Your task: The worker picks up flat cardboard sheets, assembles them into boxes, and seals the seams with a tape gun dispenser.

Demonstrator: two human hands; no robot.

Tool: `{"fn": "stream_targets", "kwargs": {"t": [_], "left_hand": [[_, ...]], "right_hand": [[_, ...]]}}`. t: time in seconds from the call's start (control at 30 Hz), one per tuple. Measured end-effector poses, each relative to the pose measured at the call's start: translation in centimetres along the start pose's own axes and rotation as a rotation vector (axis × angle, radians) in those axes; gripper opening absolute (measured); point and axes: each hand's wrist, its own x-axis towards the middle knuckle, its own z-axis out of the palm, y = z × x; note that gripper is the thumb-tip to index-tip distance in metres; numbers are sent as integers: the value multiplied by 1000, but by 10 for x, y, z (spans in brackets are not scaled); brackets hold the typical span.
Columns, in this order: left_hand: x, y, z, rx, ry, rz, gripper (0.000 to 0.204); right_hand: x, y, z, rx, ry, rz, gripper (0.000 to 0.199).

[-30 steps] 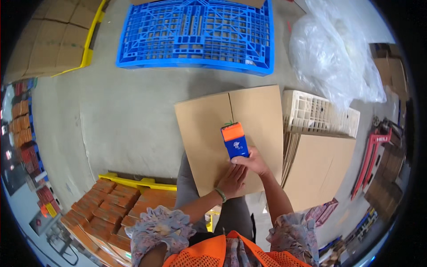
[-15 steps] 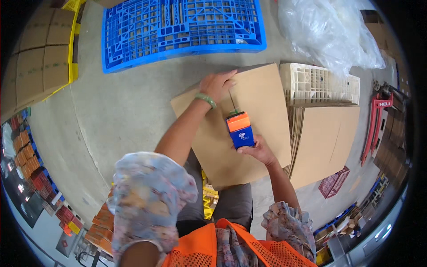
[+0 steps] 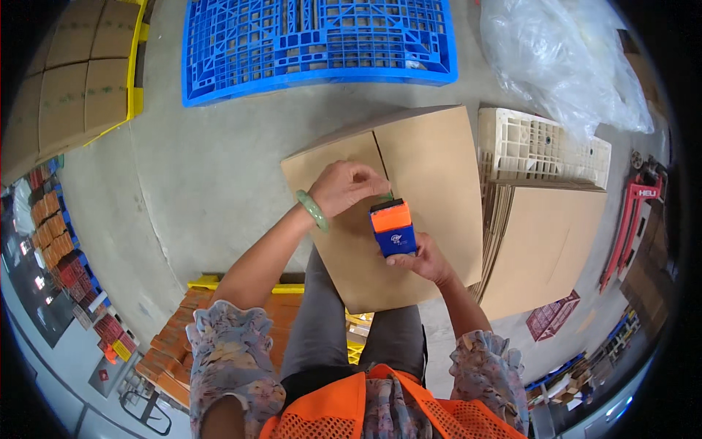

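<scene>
Left hand [image 3: 349, 186] pinching the tape end, right hand [image 3: 424, 257] gripping the tape dispenser [image 3: 393, 227]: pull straight along the cardboard box [image 3: 431, 168] seam at mid-frame.

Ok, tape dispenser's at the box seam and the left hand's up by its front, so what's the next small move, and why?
Probably press the tape end down onto the seam with the left hand. Its fingers are pinched right at the front of the orange-and-blue tape dispenser, which the right hand holds on the closed cardboard box beside the flap join. No tape is visible along the seam.
</scene>
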Motion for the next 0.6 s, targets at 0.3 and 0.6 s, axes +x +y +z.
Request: {"fn": "stream_targets", "kwargs": {"t": [0.3,0.6], "left_hand": [[4,-6,16,-407,-169,-291,25],[21,26,6,538,342,330,9]], "right_hand": [[-4,-11,-1,-17,-30,-50,46],[-29,-20,-10,-137,93,-40,55]]}}
